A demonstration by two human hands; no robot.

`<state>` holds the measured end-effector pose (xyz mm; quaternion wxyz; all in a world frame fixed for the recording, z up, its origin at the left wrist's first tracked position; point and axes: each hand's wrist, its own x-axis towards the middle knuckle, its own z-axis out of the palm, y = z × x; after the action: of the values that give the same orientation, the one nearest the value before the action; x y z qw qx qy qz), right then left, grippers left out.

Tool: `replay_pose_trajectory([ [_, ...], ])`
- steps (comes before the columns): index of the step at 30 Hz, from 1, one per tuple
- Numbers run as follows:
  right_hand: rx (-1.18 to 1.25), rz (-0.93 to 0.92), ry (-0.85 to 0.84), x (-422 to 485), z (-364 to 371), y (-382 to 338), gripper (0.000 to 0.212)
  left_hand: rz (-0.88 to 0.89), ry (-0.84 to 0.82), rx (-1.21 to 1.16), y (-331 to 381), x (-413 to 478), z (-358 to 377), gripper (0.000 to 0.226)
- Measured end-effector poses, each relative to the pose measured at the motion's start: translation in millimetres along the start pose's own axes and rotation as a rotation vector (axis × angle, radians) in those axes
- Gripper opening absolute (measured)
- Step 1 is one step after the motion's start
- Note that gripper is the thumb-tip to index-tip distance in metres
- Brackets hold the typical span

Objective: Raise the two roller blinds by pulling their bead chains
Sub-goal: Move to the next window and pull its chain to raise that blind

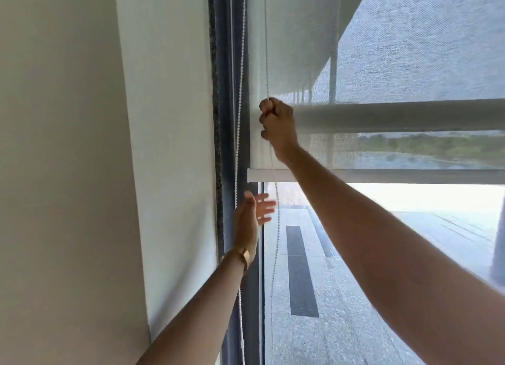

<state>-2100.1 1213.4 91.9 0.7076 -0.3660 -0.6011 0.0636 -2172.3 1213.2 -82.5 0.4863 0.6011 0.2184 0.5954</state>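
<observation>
Right hand (pixel 277 125) fisted around the inner bead chain (pixel 276 214), above the sheer blind's bottom rail (pixel 382 175). Left hand (pixel 252 214) open, empty, just below that rail, between both chains. Best pulled straight down, then regripped high; outer bead chain (pixel 238 119) left untouched.

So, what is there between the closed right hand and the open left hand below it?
In the head view, the blind's bottom bar crosses between the right hand and the left hand. The bead chain held by the right hand hangs down past that bar, beside the left hand's fingers.
</observation>
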Motion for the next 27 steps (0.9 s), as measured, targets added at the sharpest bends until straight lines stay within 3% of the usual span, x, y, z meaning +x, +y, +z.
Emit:
replay_pose_trajectory([
  [4,-0.046,-0.009,0.037,-22.3,7.8,38.0,0.028,0.163,0.137,-0.056,59.6,45.1,12.6,0.052],
  [7,-0.005,0.059,0.043,-43.5,8.5,58.9,0.039,0.282,0.207,0.217,78.3,72.0,12.0,0.060],
  [9,-0.034,0.087,0.042,-58.8,5.9,72.0,0.034,0.309,0.272,0.344,80.9,82.1,8.3,0.057],
  [11,-0.060,0.120,0.037,-72.5,-0.1,85.2,0.032,0.257,0.323,0.246,86.7,89.3,10.2,0.054],
  [13,-0.069,0.155,0.030,-87.7,-6.3,98.4,0.036,0.250,0.317,0.143,96.3,92.1,16.5,0.051],
  [19,-0.053,0.225,0.016,-118.8,-14.5,132.3,0.035,0.399,0.138,0.176,127.4,109.2,40.0,0.041],
  [23,-0.033,0.221,-0.010,-115.8,-12.2,129.6,0.035,0.359,0.057,0.124,134.5,116.1,50.0,0.023],
  [27,-0.008,0.217,-0.036,-118.1,0.5,129.3,0.034,0.343,0.042,0.160,125.8,122.2,43.7,0.027],
])
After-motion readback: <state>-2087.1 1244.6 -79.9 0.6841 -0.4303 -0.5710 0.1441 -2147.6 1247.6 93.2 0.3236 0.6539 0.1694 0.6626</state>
